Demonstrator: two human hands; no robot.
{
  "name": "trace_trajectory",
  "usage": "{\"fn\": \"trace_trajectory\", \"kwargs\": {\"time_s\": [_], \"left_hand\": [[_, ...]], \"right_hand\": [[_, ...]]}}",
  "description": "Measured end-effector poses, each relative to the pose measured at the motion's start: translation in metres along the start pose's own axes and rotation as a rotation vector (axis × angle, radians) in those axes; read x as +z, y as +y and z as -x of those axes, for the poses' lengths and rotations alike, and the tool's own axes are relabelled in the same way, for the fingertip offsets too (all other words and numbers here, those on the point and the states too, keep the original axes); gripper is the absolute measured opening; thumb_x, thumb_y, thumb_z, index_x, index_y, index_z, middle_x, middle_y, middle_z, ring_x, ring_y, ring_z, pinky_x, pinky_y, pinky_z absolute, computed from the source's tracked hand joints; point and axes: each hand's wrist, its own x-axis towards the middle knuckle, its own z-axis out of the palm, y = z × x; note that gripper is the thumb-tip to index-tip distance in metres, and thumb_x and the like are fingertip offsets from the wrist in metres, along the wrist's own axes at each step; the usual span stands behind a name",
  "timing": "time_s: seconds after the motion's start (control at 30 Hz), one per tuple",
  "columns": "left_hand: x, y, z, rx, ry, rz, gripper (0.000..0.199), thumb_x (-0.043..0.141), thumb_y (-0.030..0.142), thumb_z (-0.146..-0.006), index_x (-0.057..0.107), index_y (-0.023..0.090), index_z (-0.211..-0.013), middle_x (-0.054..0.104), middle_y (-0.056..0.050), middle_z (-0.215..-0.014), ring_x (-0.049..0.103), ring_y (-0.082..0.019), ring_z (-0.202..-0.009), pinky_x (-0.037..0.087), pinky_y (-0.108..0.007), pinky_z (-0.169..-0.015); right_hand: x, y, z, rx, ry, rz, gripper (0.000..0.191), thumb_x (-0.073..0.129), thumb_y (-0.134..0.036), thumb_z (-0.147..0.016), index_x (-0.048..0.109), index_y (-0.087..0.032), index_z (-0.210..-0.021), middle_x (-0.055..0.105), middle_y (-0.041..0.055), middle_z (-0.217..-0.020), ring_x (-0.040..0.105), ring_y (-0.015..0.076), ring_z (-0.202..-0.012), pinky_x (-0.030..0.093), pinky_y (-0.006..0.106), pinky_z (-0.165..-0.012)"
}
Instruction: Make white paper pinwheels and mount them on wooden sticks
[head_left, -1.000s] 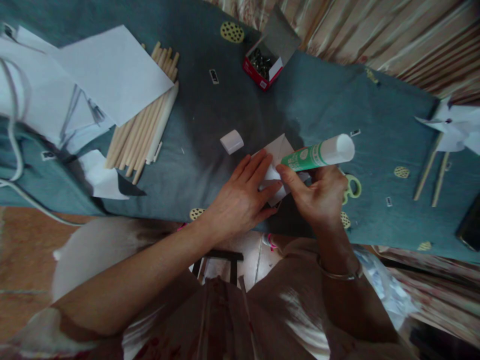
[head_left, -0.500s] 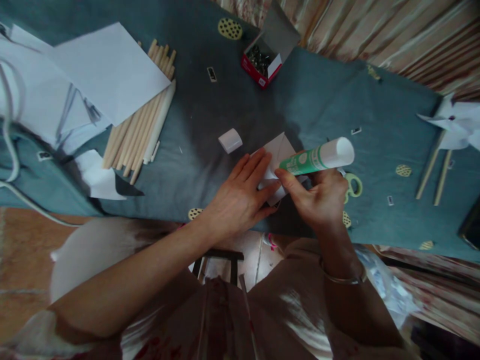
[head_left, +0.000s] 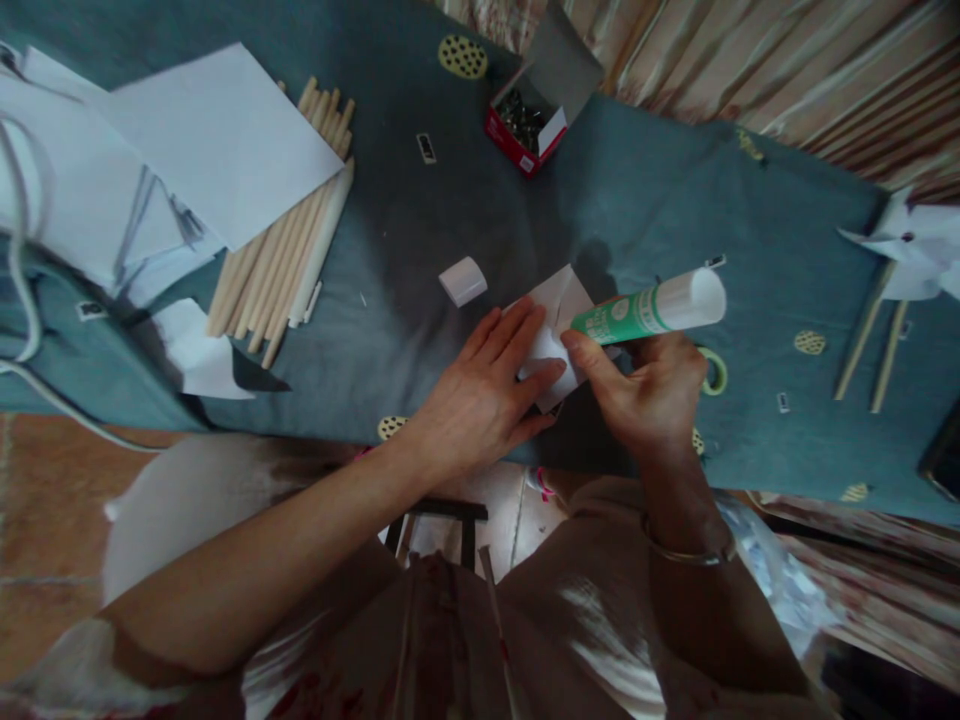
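Observation:
A small white paper piece (head_left: 564, 296) with creases lies near the table's front edge. My left hand (head_left: 491, 385) rests flat on its left part, fingers stretched out. In my right hand (head_left: 651, 395) is a green and white glue stick (head_left: 637, 312), tilted, its white base up to the right. The glue stick's lower end is at the paper's right side; my thumb hides its tip, so contact cannot be made out. The white glue cap (head_left: 463, 282) lies on the cloth to the left. Scissors with a light green handle (head_left: 714, 372) show partly behind my right hand.
Wooden sticks (head_left: 274, 260) lie at left, partly under white paper sheets (head_left: 225, 145). A red open box (head_left: 521, 125) of small metal pieces stands at the back. Paper pinwheels (head_left: 919, 245) on sticks lie at right, near a dark phone (head_left: 943, 455). A white cable (head_left: 21, 270) runs down the left.
My right hand and the glue stick have shifted slightly right, away from the middle of the paper. My left hand stays on the paper.

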Motion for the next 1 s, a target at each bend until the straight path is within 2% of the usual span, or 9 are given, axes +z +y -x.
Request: {"fn": "trace_trajectory", "kwargs": {"time_s": [0.23, 0.57, 0.9, 1.0], "left_hand": [[-0.002, 0.002, -0.002, -0.019, -0.022, 0.009, 0.054, 0.074, 0.039, -0.088, 0.059, 0.016, -0.135, 0.035, -0.024, -0.162, 0.026, -0.041, -0.153, 0.029, -0.064, -0.121], [-0.004, 0.003, -0.002, -0.021, -0.022, -0.018, 0.049, 0.071, 0.039, -0.089, 0.062, 0.015, -0.131, 0.038, -0.023, -0.16, 0.029, -0.041, -0.153, 0.028, -0.064, -0.122], [-0.001, 0.0, -0.001, -0.009, -0.018, -0.031, 0.049, 0.07, 0.04, -0.091, 0.06, 0.017, -0.133, 0.035, -0.021, -0.162, 0.027, -0.04, -0.154, 0.028, -0.065, -0.122], [-0.001, 0.0, -0.001, -0.005, -0.021, -0.034, 0.051, 0.071, 0.04, -0.09, 0.06, 0.015, -0.133, 0.036, -0.024, -0.161, 0.027, -0.041, -0.153, 0.027, -0.065, -0.122]], "right_hand": [[0.002, -0.003, -0.004, 0.014, -0.003, 0.01, 0.037, 0.07, -0.056, -0.082, 0.071, -0.019, -0.089, 0.074, 0.0073, -0.078, 0.069, 0.024, -0.072, 0.055, 0.04, -0.071], [0.007, -0.004, 0.002, -0.041, -0.014, -0.001, 0.035, 0.07, -0.055, -0.084, 0.071, -0.02, -0.089, 0.075, 0.0097, -0.081, 0.072, 0.0283, -0.085, 0.056, 0.043, -0.081], [0.005, -0.002, 0.007, -0.091, 0.005, 0.054, 0.034, 0.07, -0.054, -0.083, 0.07, -0.021, -0.087, 0.074, 0.011, -0.08, 0.071, 0.0288, -0.085, 0.056, 0.044, -0.083], [0.003, -0.002, 0.007, -0.083, -0.016, 0.046, 0.035, 0.069, -0.054, -0.083, 0.071, -0.02, -0.09, 0.074, 0.0113, -0.082, 0.071, 0.0286, -0.085, 0.056, 0.044, -0.082]]}}
